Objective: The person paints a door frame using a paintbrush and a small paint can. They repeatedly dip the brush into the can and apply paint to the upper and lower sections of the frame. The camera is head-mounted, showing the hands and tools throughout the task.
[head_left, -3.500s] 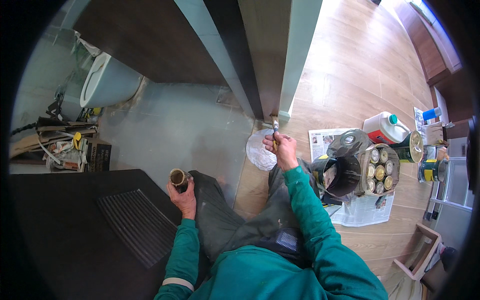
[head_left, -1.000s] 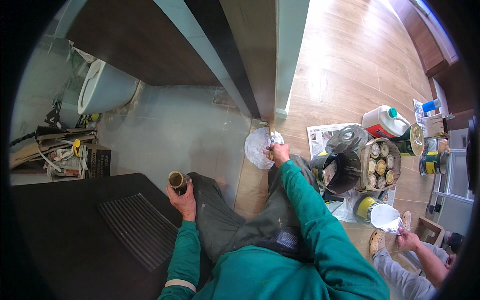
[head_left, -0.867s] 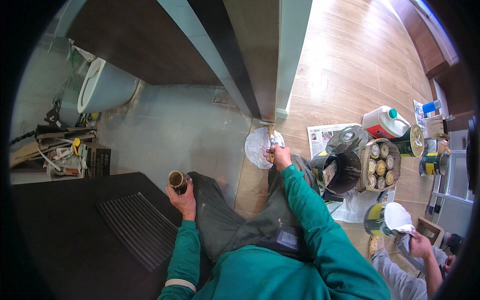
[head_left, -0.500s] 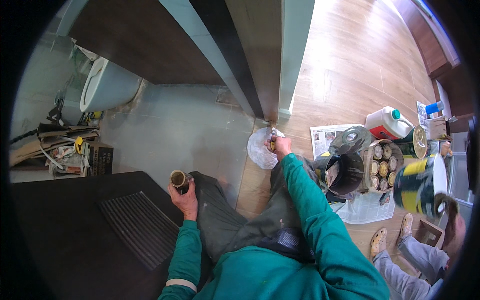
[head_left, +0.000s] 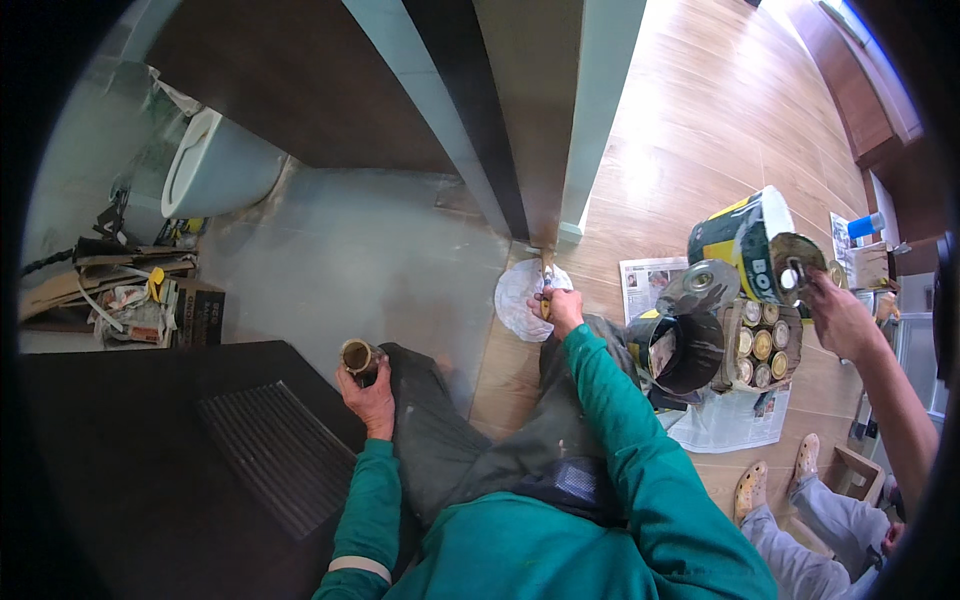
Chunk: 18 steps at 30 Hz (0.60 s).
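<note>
My left hand (head_left: 370, 402), near my left knee, is wrapped round a small open can (head_left: 357, 356) with brown contents. My right hand (head_left: 564, 308) grips a paintbrush (head_left: 546, 280), its tip against the foot of the brown wooden door frame (head_left: 538, 130). Under that hand, a round white sheet (head_left: 513, 302) lies on the floor at the frame's base. To the right, a co-worker's hand (head_left: 838, 318) holds a dark object at the end of a tilted green and yellow bucket (head_left: 728, 243); what exactly it grips is unclear.
Right of my right knee, an open black bucket (head_left: 698, 350) and a box of several small cans (head_left: 763, 345) stand on newspaper (head_left: 735, 425). The co-worker's shoes (head_left: 750, 488) are close by. A dark ribbed panel (head_left: 280, 455) lies left; a toilet (head_left: 215, 165) stands beyond.
The co-worker's bucket has swung left and away from me, over the jug, and the co-worker's arm reaches further into view. My hands have hardly moved.
</note>
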Tool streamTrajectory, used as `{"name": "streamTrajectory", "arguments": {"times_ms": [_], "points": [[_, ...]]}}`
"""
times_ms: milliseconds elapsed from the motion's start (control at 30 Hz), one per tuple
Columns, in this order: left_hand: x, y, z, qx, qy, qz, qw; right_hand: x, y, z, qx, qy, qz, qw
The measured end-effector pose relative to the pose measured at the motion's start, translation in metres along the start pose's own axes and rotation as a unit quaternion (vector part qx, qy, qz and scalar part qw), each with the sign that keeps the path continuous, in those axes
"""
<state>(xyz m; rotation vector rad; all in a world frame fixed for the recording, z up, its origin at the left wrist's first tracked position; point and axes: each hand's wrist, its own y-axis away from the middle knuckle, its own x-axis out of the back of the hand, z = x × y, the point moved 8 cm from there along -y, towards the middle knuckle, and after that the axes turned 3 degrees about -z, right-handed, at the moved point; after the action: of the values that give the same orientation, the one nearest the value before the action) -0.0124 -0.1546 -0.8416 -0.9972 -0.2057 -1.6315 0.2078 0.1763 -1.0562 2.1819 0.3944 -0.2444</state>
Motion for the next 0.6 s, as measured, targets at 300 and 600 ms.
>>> {"name": "streamTrajectory", "arguments": {"times_ms": [300,600], "points": [[-0.003,0.001,-0.005,0.022,0.019,-0.005,1.0,-0.048,0.096,-0.075,0.132,-0.02,-0.086,0.987],[0.0,0.001,-0.007,0.02,0.018,0.006,1.0,-0.04,0.126,-0.047,0.172,-0.012,-0.09,0.981]]}}
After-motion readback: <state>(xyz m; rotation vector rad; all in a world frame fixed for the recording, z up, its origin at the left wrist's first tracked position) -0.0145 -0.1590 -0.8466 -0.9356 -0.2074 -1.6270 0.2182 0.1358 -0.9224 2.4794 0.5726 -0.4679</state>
